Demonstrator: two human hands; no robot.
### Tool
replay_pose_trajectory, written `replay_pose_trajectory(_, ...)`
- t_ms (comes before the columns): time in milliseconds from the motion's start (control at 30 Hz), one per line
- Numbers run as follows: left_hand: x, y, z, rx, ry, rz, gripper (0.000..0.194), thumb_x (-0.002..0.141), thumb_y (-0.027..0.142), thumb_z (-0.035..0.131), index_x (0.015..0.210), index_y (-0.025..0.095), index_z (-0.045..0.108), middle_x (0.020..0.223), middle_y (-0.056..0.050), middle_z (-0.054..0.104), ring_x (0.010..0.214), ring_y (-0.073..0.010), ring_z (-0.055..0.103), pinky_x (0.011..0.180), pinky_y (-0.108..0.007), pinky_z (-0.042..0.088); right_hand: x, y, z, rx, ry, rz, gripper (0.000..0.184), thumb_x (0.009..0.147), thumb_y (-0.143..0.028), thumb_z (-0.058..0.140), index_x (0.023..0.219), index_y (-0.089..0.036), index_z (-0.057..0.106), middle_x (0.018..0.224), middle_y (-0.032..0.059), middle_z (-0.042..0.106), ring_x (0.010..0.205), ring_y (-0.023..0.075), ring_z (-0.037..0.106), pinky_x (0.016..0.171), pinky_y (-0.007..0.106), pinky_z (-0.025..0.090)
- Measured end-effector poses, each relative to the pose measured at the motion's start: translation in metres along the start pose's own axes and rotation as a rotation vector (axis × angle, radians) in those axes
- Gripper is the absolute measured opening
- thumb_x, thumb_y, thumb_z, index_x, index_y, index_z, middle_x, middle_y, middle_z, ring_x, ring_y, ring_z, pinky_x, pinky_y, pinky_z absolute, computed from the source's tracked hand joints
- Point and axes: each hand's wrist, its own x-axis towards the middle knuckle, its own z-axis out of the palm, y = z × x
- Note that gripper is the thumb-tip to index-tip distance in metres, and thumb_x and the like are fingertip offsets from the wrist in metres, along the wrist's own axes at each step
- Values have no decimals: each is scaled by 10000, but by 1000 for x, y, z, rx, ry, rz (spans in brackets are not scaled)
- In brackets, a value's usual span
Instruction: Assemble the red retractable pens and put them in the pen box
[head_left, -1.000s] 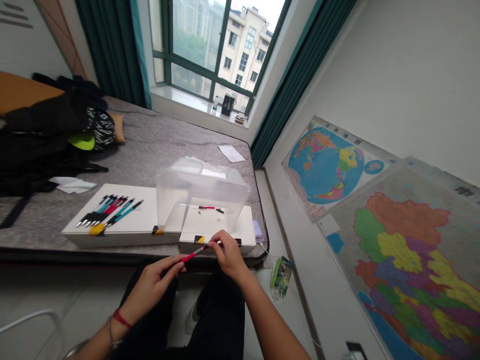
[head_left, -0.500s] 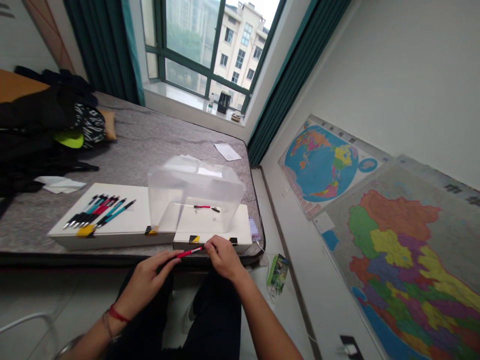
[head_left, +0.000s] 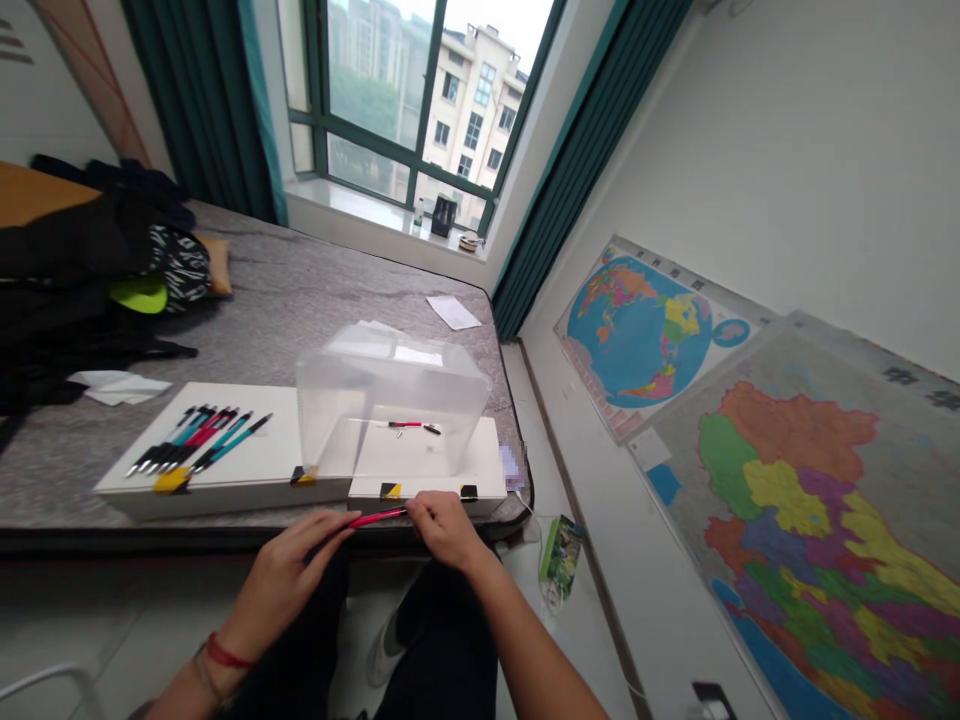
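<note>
red pen [head_left: 377, 517] has tipped closer to level; left hand [head_left: 289, 562] and right hand [head_left: 448, 530] pinch opposite ends, in front of clear bin [head_left: 390, 385].

red left wristband [head_left: 227, 652], dark trousers [head_left: 454, 650], pale shoe [head_left: 384, 652]

The bin [head_left: 375, 385] is smooth plastic, the held pen [head_left: 378, 517] probably too.

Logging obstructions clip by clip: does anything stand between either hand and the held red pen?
Nothing visible does: the left hand and right hand hold the red pen toward opposite ends. The clear plastic bin stands beyond the pen, not between.
</note>
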Motion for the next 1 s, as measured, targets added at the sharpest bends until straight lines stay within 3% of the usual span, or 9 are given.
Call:
replay_pose_trajectory(67, 2, 1, -2, 7, 1, 9, 284, 881, 402, 595, 1100, 265, 712, 1077, -45, 716, 1002, -206, 670, 915, -307, 527, 1, 0, 2, 72, -8, 43, 494, 1005, -424, 356, 594, -182, 482, 557, -22, 493, 584, 116, 492, 616, 233, 348)
replay_pose_trajectory(233, 4, 4, -1, -4, 4, -8, 281, 871, 416, 606, 1078, 266, 722, 1050, -32, 728, 969, -198, 684, 892, -294, 537, -1, -4, 3, 140, 97, 73, 310, 969, -442, 453, 841, -189, 577, 658, -18, 577, 648, 127, 534, 649, 231, 383)
replay_pose_trajectory(467, 5, 8, 1, -28, -34, -34, 258, 842, 423, 644, 1025, 263, 730, 1005, -29, 736, 948, -198, 681, 882, -308, 535, -8, 10, 9, 174, 123, 157, 509, 980, -504, 382, 601, -184, 497, 550, -13, 510, 547, 113, 510, 591, 236, 395)
replay_pose_trajectory(633, 11, 16, -3, -40, -49, -144, 301, 806, 488, 660, 956, 238, 735, 945, -36, 741, 861, -196, 695, 793, -283, 551, -11, 15, 15, 485, 161, 232, 399, 930, -568, 445, 899, -187, 559, 670, -14, 568, 539, 117, 561, 483, 213, 429)
replay_pose_trajectory(867, 11, 20, -7, -72, -25, -225, 318, 774, 515, 678, 923, 241, 741, 935, -39, 752, 868, -221, 703, 842, -315, 549, -13, 7, 15, 506, 200, 223, 345, 922, -508, 508, 841, -177, 561, 639, -17, 596, 465, 84, 523, 466, 198, 415)
replay_pose_trajectory(1000, 9, 19, -7, -63, -7, -284, 348, 765, 535, 679, 925, 231, 738, 930, -48, 753, 870, -234, 701, 857, -337, 545, -14, 5, 15, 664, 208, 213, 345, 890, -507, 559, 965, -173, 602, 711, 13, 632, 572, 125, 602, 492, 224, 488)
